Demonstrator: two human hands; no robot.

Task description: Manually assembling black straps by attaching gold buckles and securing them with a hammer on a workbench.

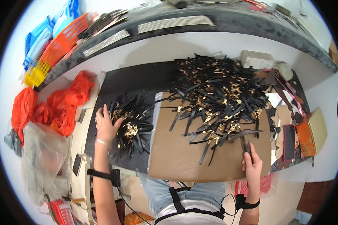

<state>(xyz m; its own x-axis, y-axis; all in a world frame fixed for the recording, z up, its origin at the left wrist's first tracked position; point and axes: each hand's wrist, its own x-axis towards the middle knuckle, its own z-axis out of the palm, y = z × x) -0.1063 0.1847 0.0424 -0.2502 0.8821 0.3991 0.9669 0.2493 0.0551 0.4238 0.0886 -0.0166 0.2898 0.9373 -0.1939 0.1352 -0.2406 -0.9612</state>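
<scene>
My right hand [253,162] is wrapped round the dark handle of a hammer [248,134]. The hammer's long, slightly curved head lies over the right part of a brown padded board [176,153]. A large heap of black straps with gold-coloured metal fittings [218,90] covers the board's far side and spills toward me. To the left, on the black table [141,80], sits a smaller pile of similar straps [131,129]. At that pile's left edge my left hand [106,125] is open, with thumb and fingers apart.
A phone [288,142], an orange box [306,138] and scraps lie at the right. A white box [257,59] stands behind the heap. Above runs a dark shelf [229,26] with an orange basket [65,41]. Red plastic bags [65,101] hang about at the left.
</scene>
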